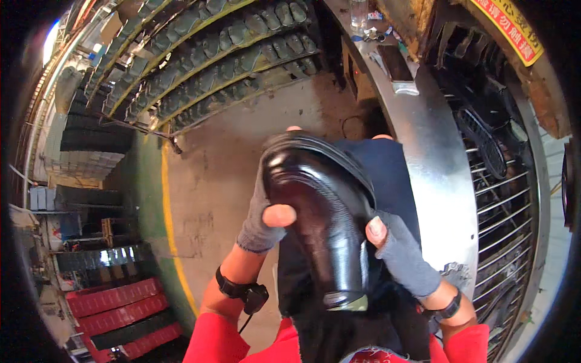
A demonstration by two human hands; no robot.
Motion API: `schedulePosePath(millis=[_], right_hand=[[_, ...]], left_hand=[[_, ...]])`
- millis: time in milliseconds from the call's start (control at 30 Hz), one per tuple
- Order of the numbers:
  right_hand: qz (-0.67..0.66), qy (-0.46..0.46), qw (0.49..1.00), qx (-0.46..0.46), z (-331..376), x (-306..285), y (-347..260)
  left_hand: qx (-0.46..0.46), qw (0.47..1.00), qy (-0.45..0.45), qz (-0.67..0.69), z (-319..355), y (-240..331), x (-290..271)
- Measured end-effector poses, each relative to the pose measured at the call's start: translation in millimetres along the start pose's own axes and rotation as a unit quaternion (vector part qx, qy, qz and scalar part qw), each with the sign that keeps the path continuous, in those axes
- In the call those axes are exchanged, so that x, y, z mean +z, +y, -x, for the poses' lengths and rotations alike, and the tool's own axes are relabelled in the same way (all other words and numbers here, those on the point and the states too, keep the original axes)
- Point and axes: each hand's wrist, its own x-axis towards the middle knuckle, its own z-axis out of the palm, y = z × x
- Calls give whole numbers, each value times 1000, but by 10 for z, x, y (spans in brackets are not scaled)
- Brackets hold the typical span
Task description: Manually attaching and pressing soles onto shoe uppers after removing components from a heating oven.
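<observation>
A glossy black leather boot (324, 206) lies over my lap, its rounded toe pointing away from me and its narrow end towards me. A dull greenish piece (354, 304) shows at that narrow end. My left hand (263, 215), in a grey fingerless glove, grips the boot's left side with the thumb on the upper; its other fingers are mostly hidden behind the boot. On the other side my right hand (396, 245), gloved the same way, holds the edge with the thumb showing and the fingers hidden. A dark apron (387, 175) lies beneath.
Close on my right runs a curved-looking metal bench (436, 206), with a dark block (395, 63) on it. Beyond it, a wire rack (502, 209) carries a black sole (482, 142). Tiered shelves (212, 85) of grey shoe-shaped pieces stand ahead left. Red slatted panels (121, 299) sit at lower left.
</observation>
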Motion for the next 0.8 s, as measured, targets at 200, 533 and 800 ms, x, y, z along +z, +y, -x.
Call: schedulePosePath(millis=[200,533,800], right_hand=[[317,125,891,-299,-85,-467,330],[309,-17,919,-244,125,-623,267],[127,-96,982,-96,-441,-820,-507]], left_hand=[[-18,998,-17,50,277,-302,-82],[-163,970,17,178,318,-669,-185],[-73,987,-143,-21,-106,-141,623]])
